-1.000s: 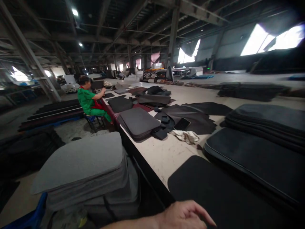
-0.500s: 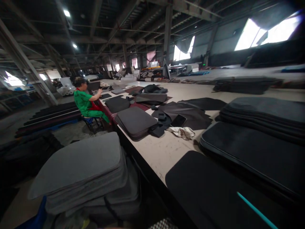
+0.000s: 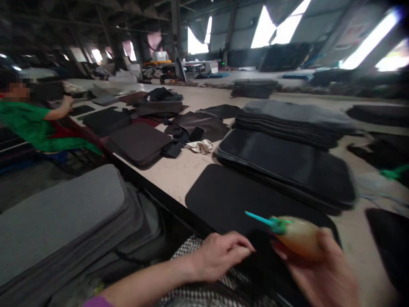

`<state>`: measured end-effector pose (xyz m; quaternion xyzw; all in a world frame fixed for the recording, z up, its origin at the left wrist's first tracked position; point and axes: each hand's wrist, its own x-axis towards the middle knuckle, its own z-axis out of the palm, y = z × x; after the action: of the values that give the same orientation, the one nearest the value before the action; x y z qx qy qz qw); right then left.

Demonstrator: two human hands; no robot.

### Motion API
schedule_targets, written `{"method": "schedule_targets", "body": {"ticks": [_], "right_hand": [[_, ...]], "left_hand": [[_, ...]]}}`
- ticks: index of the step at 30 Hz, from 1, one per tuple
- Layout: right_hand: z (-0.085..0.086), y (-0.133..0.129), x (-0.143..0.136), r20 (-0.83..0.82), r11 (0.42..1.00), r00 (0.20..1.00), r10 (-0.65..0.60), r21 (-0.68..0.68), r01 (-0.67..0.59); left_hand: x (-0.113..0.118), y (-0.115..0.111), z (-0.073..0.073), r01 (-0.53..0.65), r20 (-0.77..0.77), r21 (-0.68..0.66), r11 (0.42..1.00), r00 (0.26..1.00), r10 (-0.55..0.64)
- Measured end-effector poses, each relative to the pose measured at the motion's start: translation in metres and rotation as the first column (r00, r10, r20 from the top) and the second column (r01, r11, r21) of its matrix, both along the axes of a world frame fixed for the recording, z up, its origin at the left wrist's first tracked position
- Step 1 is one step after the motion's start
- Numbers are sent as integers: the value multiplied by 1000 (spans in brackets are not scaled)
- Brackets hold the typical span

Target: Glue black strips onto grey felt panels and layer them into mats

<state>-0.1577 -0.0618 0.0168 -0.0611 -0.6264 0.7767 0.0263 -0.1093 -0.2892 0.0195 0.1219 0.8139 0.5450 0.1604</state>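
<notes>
My right hand [image 3: 329, 273] is wrapped round a squeeze bottle [image 3: 302, 238] with an amber-coloured body. Its green cap carries a long teal nozzle [image 3: 258, 218] that points left over a black mat [image 3: 223, 196]. The mat lies flat at the table's near edge. My left hand [image 3: 220, 256] hovers by that edge, in front of my checked clothing, with its fingers curled together. Whether anything is between them is hidden. Behind the flat mat lies a stack of black mats [image 3: 281, 157] with piped edges.
Grey mats [image 3: 64, 213] are piled below the table at left. A dark mat stack [image 3: 137, 143], a phone [image 3: 196, 134] and a crumpled cloth [image 3: 200, 147] lie farther along the tabletop [image 3: 162, 181]. A person in green [image 3: 28, 123] sits at far left.
The view has swung right and slightly down. Both my hands have come into sight, along with the bottle, of which only the teal nozzle showed before.
</notes>
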Motion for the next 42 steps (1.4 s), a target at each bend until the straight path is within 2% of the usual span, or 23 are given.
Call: {"method": "schedule_targets", "body": {"ticks": [1,3,6,9,11,14,18,21,24,30,33,38,42], "right_hand": [[3,0,0,61,995,998,-7,-104,13],[8,-4,-5,109,978,994,4,-209,19],[16,-12,-17,99,979,994,42,-201,-21],[19,-17,-27,80,979,988,136,-166,-121],[20,-21,-34,62,969,972,229,-115,-221],[18,-34,-45,24,948,948,318,21,-319],[12,-57,-60,-56,908,958,280,338,-246],[4,-70,-70,-121,848,956,266,501,-173],[-3,-78,-76,-145,802,948,285,577,-153],[-4,-94,-79,-180,763,899,399,610,-216],[-3,-102,-78,-197,724,856,479,640,-257],[-3,-110,-78,-250,662,776,579,700,-268],[-1,-111,-82,-256,605,686,681,724,-330]], "left_hand": [[-2,-4,5,14,-17,-22,1000,1000,-15],[-10,-11,12,76,-85,-59,995,993,-81],[-24,-14,17,189,-258,-157,969,939,-226],[-41,-11,14,200,-421,-354,914,838,-346],[-55,-9,8,152,-483,-484,862,775,-408],[-74,-7,-9,56,-541,-589,806,714,-445],[-87,-11,-37,-37,-527,-662,749,733,-429],[-88,-14,-49,-39,-492,-679,733,765,-416],[-87,-16,-51,-37,-501,-665,746,763,-409],[-88,-15,-48,-5,-477,-641,767,786,-393],[-88,-16,-49,18,-466,-617,787,798,-383],[-85,-20,-50,90,-437,-623,777,784,-441],[-87,-20,-47,79,-472,-589,804,774,-422]]}}
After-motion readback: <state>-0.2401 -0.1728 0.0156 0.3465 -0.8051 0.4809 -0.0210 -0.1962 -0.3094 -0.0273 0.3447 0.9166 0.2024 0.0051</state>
